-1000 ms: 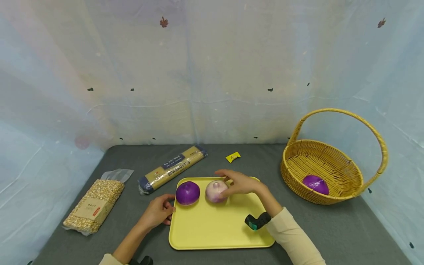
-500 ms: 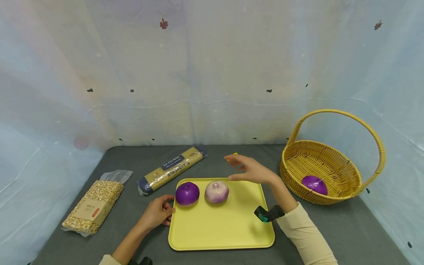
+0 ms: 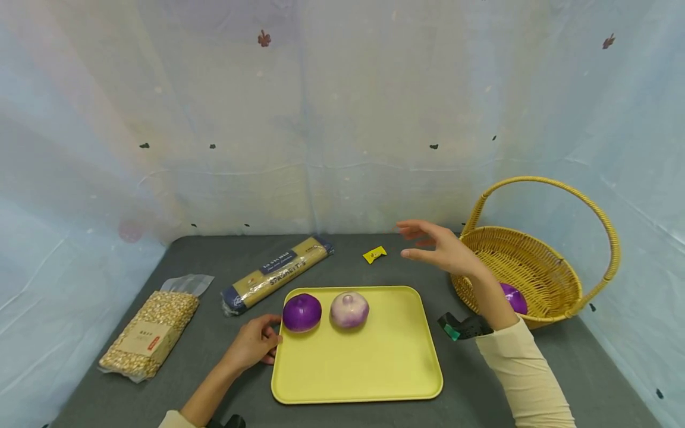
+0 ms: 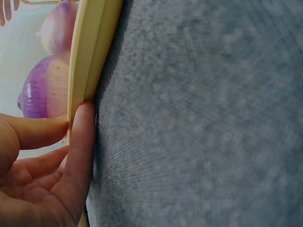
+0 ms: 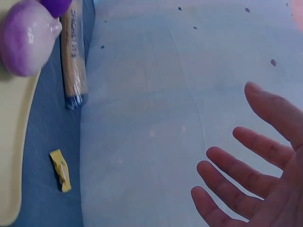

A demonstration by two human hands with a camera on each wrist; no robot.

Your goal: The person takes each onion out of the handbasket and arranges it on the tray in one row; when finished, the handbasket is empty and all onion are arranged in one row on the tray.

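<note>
My left hand point(image 3: 250, 342) pinches the left rim of a yellow tray point(image 3: 369, 368). In the left wrist view, thumb and a finger lie on either side of that tray edge point(image 4: 90, 56). Two onions sit at the tray's far left: a deep purple onion point(image 3: 302, 312) close to the left hand, and a pale purple-white onion point(image 3: 349, 310) to its right. My right hand point(image 3: 444, 249) is in the air left of the wicker basket point(image 3: 465, 291), fingers spread and holding nothing. A purple onion point(image 3: 515, 297) lies in the basket, partly hidden by the right forearm.
Behind the tray lie a pack of spaghetti point(image 3: 278, 273) and a small yellow wrapped candy point(image 3: 374, 255). A clear bag of corn kernels point(image 3: 152, 333) lies at the left. The basket's tall handle point(image 3: 602, 223) arches up at the right. A pale curtain point(image 3: 342, 119) hangs behind the table.
My right hand has left the pale onion and moved up and right toward the basket, with nothing in it. The left hand stays on the tray rim.
</note>
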